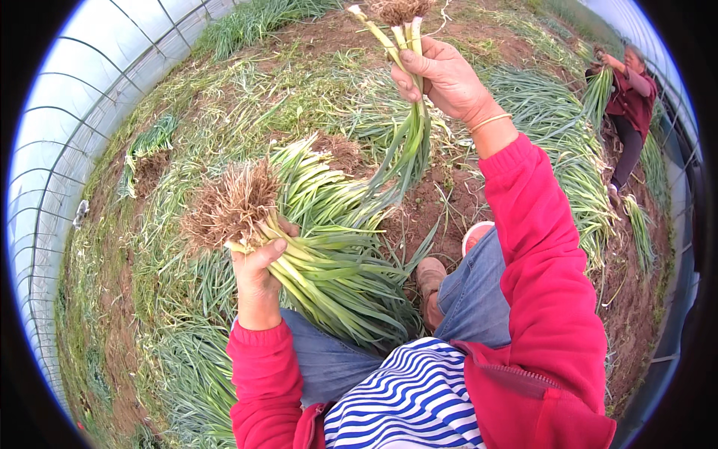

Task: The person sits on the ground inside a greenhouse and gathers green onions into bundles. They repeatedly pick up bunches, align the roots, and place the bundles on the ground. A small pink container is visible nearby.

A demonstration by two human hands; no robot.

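Note:
My left hand (259,266) grips a thick bundle of leafy green plants (336,275), likely garlic chives or young garlic, just below its brown roots (230,205). The bundle's leaves hang to the right across my lap. Raised ahead, my right hand (440,76) holds a few stalks (412,112) by their pale lower stems. Their root clump points up at the frame's top edge, and the leaves trail downward. Between my hands, a pile of the same plants (322,185) lies on the ground, with more roots (339,151) at its far end.
A long row of cut or pulled plants (544,123) lies to the right. Beyond it a person (634,95) in dark red holds another bunch (599,92). A small bundle (148,140) lies at left. More leaves (193,370) lie beside my left knee. Greenhouse film (67,112) curves along the left.

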